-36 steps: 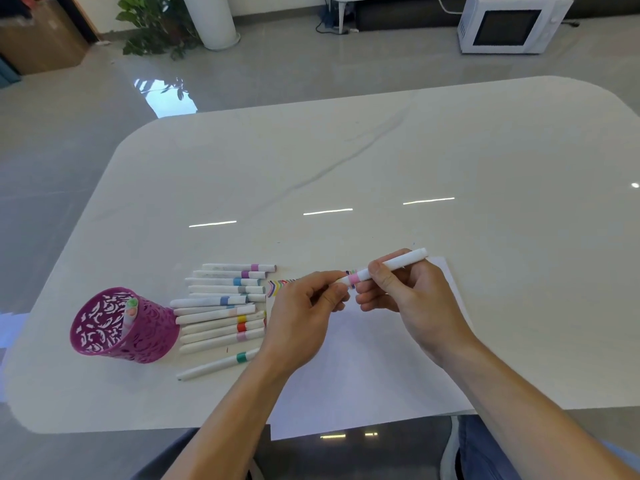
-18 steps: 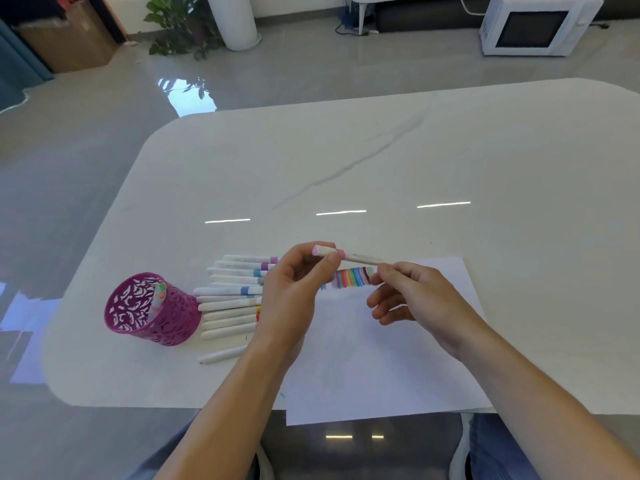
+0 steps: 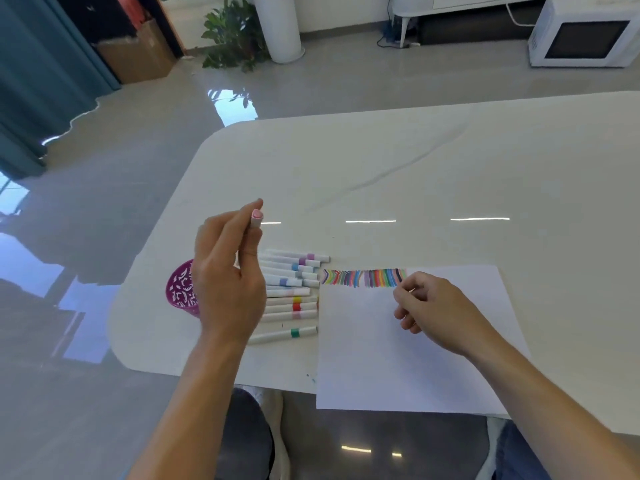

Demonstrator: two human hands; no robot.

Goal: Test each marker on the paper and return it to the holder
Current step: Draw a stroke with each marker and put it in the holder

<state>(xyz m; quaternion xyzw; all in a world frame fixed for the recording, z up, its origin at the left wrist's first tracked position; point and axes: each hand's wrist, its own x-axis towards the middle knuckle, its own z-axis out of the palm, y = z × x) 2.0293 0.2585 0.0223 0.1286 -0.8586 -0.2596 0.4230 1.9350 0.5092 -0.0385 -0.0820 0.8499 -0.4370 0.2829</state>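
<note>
Reading from the left edge of the table (image 3: 450, 161), the purple perforated holder (image 3: 177, 289) is found upright near the near left corner, its right side hidden behind the left hand (image 3: 228, 278). This hand is raised in front of the holder, with its fingers curled round a marker (image 3: 256, 219) that is gripped between thumb and forefinger. Only the pink-capped end of the marker is exposed, projecting upward at the fingertips; the rest of the barrel is covered by the hand.

Just right of the hand, a row of white markers (image 3: 291, 289) is laid flat, side by side, between the holder and the left edge of the paper (image 3: 398, 358). Each barrel is identified by a coloured band near its right end; purple, blue, yellow, red and pink bands can be distinguished. The green-banded marker (image 3: 284, 335) is set slightly apart, closest to the near edge of the table. Any lettering on the barrels is too small to be read.

The paper is laid flat, with its near edge overhanging the near edge of the table. A band of short coloured test strokes (image 3: 363, 278) is drawn along its far edge, starting at the far left corner. The right hand (image 3: 429, 310) is positioned over the paper, just right of the strokes, with fingers loosely curled; nothing is seen gripped in it.

A white microwave oven (image 3: 585, 36) is placed on the floor beyond the far right of the table.
</note>
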